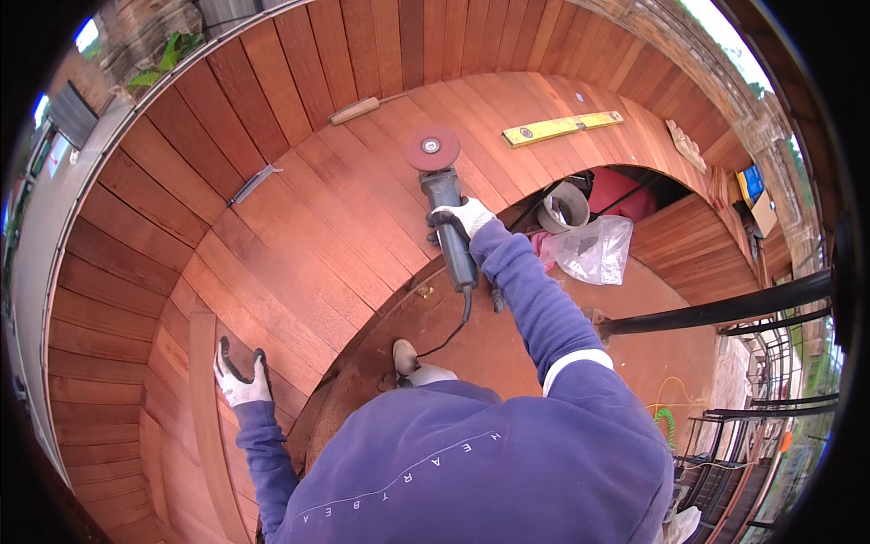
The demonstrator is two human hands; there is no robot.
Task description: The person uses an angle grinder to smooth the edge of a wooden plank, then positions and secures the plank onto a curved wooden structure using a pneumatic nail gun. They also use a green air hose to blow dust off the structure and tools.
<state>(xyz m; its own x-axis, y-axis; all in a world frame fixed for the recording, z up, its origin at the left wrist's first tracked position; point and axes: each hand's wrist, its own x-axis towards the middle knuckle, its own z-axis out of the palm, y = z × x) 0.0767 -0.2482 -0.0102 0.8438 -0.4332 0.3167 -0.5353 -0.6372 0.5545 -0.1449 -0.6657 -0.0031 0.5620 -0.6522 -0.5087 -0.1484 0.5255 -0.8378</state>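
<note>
My right hand (464, 218), in a white work glove, grips the grey body of an angle grinder (448, 220). Its reddish sanding disc (432, 148) lies against the reddish-brown wooden deck boards (308, 208). The grinder's black cord trails down toward my foot (404, 356). My left hand (240, 379), also gloved in white and black, rests flat with fingers spread on the boards at the lower left. Blue sleeves cover both arms.
A yellow spirit level (562, 128) lies on the boards at the upper right. A wooden-handled tool (354, 111) and a metal bar (254, 184) lie farther up the deck. A clear plastic bag (595, 249) and a roll (563, 208) sit at the right. Black metal railing (725, 313) runs along the right.
</note>
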